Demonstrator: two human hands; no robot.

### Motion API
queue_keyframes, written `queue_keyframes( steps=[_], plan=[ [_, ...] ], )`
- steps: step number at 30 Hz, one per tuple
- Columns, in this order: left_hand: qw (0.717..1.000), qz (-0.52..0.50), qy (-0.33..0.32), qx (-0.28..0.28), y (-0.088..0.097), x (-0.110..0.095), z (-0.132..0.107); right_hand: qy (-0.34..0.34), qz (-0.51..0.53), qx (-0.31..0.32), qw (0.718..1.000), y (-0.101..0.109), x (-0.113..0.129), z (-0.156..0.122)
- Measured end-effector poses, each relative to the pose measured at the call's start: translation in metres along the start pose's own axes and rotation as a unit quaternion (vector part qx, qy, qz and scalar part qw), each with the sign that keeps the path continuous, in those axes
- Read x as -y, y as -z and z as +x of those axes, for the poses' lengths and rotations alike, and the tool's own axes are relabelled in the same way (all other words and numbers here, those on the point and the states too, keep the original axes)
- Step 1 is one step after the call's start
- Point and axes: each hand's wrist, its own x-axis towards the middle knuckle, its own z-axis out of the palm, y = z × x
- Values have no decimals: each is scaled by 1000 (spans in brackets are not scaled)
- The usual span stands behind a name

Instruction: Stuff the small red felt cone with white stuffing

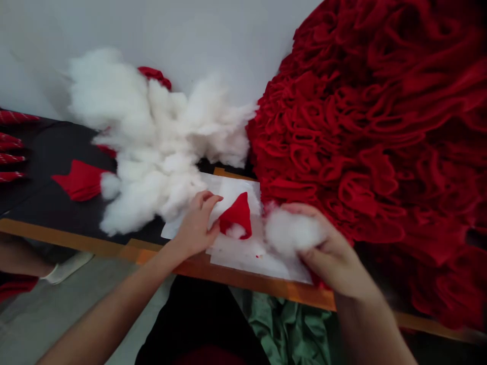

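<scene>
To my right, a great heap of ruffled red fabric [376,126] fills the view, and a white wall [160,35] rises behind the black tabletop [34,172], which has an orange wooden edge [79,237]. A large mound of white polyester stuffing [152,142] sits in the middle of the table, touching the ruffles. Off to the left, another person's forearm [19,253] crosses the corner of the view, below red-and-white striped pieces [11,147]. A loose red fabric piece [78,180] lies beside the mound.

Nearest me, sheets of white paper [266,261] lie over the table's edge, with a small red fabric cone [238,215] on them. Its long axis runs away from me, tip pointing toward the mound and open base toward me, a bit of white filling showing there. My left hand [196,225] is nearer, just left of the cone, fingers curved and thumb at its side; I cannot tell whether it grips or only rests there. My right hand [327,251] is pressed closed around a tuft of stuffing [291,232], just right of the cone and apart from it.
</scene>
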Motion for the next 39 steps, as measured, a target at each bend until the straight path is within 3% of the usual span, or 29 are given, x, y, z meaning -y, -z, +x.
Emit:
queue_keyframes(
  steps=[2,5,8,11,15,20,25,28,30,32,35,37,39],
  plan=[
    [997,-62,41,28,-13,-7,-6,-5,-77,-16,997,-11,-19,-18],
    [991,-99,91,20,-31,-8,-1,49,-145,-61,986,-43,-43,-25],
    [988,-137,77,14,-36,-12,6,120,-206,-82,968,-71,-57,-21],
    [979,-187,77,2,-37,-23,5,155,-262,-127,944,-86,-70,-14],
    [973,-215,79,-23,-44,-35,-2,99,-286,-186,935,-88,-81,-4],
    [981,-188,25,-35,-51,-38,-1,32,-273,-258,926,-76,-80,13],
    [985,-166,-35,-35,-43,-42,0,-25,-110,-146,983,-63,-80,27],
    [985,-160,-56,-40,-40,-46,-5,-59,-69,-213,973,-65,-82,31],
    [981,-178,-23,-67,-42,-47,-10,-61,-41,-258,963,-68,-81,32],
    [960,-243,71,-116,-47,-48,-13,-41,-1,-261,964,-71,-79,32],
    [878,-399,223,-144,-55,-50,-13,-12,26,-246,969,-77,-75,29],
    [832,-465,268,-136,-57,-53,-11,-6,13,-233,972,-80,-74,25],
    [820,-477,281,-144,-57,-56,-8,2,2,-209,978,-81,-74,20]
  ],
)
